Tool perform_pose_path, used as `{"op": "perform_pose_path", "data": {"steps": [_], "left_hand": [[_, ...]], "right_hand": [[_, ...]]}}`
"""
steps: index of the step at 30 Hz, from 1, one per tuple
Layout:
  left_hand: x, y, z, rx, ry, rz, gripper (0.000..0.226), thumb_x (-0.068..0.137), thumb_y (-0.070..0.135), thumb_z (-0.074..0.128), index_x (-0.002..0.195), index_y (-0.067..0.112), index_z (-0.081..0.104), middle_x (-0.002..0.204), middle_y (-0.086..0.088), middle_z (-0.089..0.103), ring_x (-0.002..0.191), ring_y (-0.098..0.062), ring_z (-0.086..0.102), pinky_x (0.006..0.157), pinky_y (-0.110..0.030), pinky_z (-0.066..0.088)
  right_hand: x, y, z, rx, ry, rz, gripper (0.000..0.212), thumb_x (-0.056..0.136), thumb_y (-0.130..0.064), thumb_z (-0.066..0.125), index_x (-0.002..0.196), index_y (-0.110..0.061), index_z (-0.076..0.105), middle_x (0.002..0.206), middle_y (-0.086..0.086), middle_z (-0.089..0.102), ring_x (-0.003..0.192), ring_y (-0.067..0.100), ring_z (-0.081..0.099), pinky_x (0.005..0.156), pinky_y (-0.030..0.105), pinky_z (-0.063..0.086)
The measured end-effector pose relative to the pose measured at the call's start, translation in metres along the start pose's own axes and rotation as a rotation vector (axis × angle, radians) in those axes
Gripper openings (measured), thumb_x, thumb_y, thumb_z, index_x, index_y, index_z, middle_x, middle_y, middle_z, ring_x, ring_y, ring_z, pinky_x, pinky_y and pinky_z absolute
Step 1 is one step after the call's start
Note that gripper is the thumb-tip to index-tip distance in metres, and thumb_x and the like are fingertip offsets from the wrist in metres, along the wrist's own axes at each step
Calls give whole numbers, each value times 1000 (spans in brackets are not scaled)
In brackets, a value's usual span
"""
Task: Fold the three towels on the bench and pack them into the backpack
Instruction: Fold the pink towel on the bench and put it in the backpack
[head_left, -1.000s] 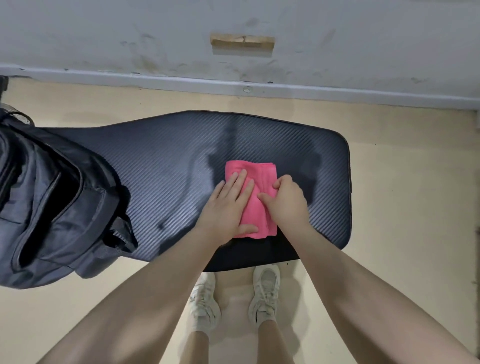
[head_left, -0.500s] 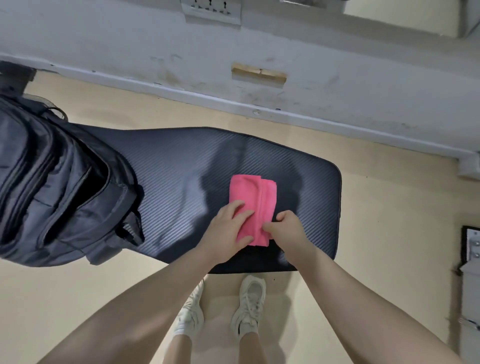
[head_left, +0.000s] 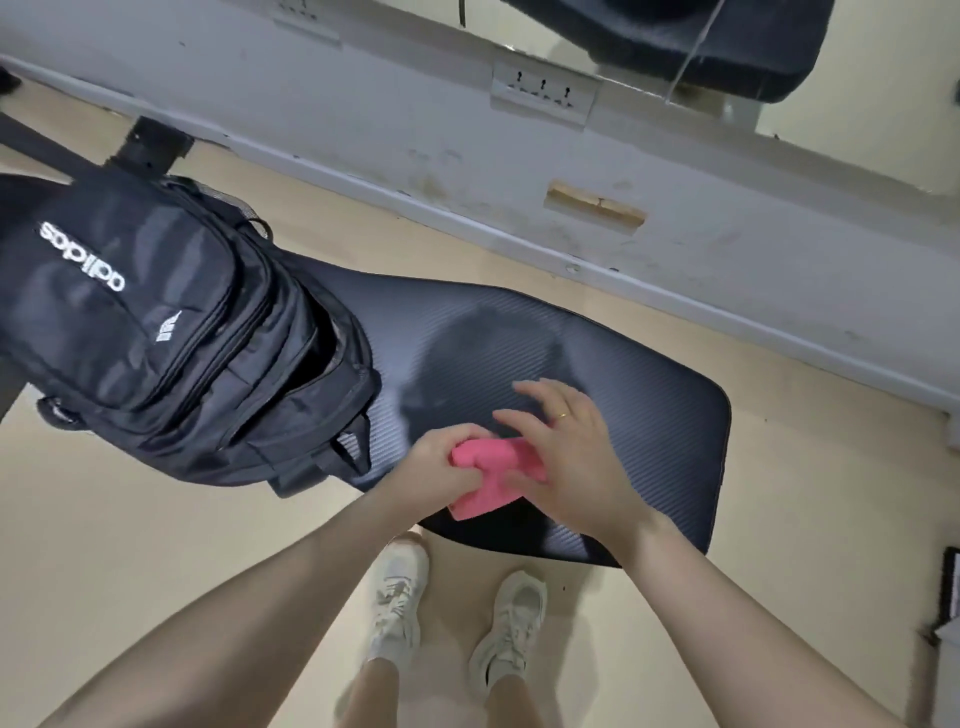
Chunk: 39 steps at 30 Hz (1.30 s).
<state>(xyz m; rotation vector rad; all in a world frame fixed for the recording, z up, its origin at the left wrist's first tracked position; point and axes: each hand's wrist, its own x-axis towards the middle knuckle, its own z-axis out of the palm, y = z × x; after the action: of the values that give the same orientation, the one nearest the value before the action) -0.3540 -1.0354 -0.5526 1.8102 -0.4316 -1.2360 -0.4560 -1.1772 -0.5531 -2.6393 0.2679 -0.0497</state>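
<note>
While the left hand closes its fingers around the near-left end of the folded pink towel, the right hand rests on the towel's far-right part with fingers spread and relaxed, gripping nothing. Towel position: at the near edge of the table, partly lifted from the padded surface, its lowest corner hanging just past that edge. Backpack: lying on the left end of the table, its main compartment unzipped and gaping toward the towel; near the towel but not touching it. No other towels are visible on the table, and whether any lie inside the backpack cannot be told.

Handling, as judged: the towel is light, soft and limp, so it will sag and unfold if held by a single corner. A pinch across the whole thickness of the folded stack, near its middle or along the folded edge, should keep the layers together. It is neither fragile nor slippery, and will compress readily when pushed through the opening.
</note>
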Motion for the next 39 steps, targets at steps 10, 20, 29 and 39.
{"op": "perform_pose_path", "data": {"steps": [10, 20, 29, 39], "left_hand": [[-40, -19, -83, -59, 318, 43, 24, 75, 26, 68, 90, 33, 50, 83, 13, 61, 76, -8, 60, 70, -20, 47], [-36, -69, -194, 1070, 561, -74, 79, 50, 40, 85, 117, 10, 54, 128, -15, 52, 108, -34, 51, 85, -44, 46], [-49, -48, -258, 891, 634, 60, 29, 85, 5, 53, 113, 11, 55, 117, -1, 57, 100, -27, 54, 64, -38, 44], [-62, -48, -295, 955, 673, 395, 25, 72, 18, 37, 85, 12, 57, 91, -3, 64, 68, -23, 61, 38, -24, 43]], "right_hand": [[66, -83, 17, 472, -469, 305, 39, 79, -36, 69, 112, -19, 54, 99, -4, 65, 90, 16, 60, 80, 34, 49], [116, -128, 39, 578, -373, 491, 22, 87, -31, 60, 101, -15, 51, 85, -8, 57, 83, 13, 55, 79, 33, 44], [142, -158, 57, 1123, -117, 904, 12, 92, -8, 49, 100, -17, 47, 93, 4, 59, 78, 16, 58, 66, 29, 46], [195, -219, 132, 1409, 64, 1163, 36, 93, -18, 53, 122, 1, 42, 83, 11, 58, 51, 16, 58, 45, 25, 50]]}}
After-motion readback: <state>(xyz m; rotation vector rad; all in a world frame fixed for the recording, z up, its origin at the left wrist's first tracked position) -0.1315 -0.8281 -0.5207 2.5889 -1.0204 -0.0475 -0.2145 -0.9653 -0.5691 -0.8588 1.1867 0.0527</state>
